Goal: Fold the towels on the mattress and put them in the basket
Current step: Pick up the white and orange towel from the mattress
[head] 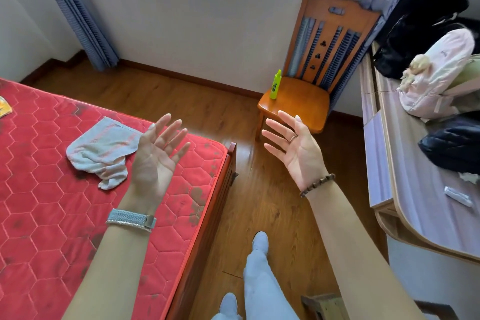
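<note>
The crumpled pale cloth towel [101, 149] lies on the red quilted mattress [46, 215], near its far right corner. The left hand [155, 158] hangs above the mattress just right of the towel; the right hand [296, 149] hangs over the brown wooden floor [181, 101], right of the mattress. Beyond it an orange wooden chair [298, 109] carries an upright green plastic bottle [275, 85] on its seat. On the pale worktop [420, 215] at far right sits a pink fabric backpack [439, 78].

Quilted red cloth mattress [52, 215], soft rumpled terry towel [104, 150], glossy wood floor [272, 202], varnished wooden chair [298, 101]
</note>
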Demonstrator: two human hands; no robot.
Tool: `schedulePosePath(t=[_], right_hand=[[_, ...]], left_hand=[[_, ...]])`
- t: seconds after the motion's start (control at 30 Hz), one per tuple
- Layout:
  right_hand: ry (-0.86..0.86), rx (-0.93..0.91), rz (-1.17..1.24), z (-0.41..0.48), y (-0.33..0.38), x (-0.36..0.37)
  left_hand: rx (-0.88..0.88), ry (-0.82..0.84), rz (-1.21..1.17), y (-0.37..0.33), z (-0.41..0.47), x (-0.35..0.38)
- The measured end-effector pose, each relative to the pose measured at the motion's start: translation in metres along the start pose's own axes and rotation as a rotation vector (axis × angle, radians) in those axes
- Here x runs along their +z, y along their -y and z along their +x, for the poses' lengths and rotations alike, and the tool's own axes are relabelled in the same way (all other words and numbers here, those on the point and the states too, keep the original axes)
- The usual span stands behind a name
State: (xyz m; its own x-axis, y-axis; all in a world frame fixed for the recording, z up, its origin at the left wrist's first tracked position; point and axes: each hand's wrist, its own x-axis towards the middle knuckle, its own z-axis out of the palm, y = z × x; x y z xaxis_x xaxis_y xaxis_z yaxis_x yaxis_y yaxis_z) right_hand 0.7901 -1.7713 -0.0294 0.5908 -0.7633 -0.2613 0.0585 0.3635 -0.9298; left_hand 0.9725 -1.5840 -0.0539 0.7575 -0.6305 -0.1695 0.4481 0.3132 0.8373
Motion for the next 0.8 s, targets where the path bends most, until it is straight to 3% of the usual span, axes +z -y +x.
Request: schedulePosePath(t=[0.4,0.8], right_hand=[[0.091,0.038,-0.022,0.161,0.052,-0.033],[0.061,0.046,0.021,0.266,0.087,-0.061]], left_hand=[[0.019,-0.120,-0.034,0.025,0.127,0.082],[-0.010,-0.202,0.000,0.048,0.222,0.127]])
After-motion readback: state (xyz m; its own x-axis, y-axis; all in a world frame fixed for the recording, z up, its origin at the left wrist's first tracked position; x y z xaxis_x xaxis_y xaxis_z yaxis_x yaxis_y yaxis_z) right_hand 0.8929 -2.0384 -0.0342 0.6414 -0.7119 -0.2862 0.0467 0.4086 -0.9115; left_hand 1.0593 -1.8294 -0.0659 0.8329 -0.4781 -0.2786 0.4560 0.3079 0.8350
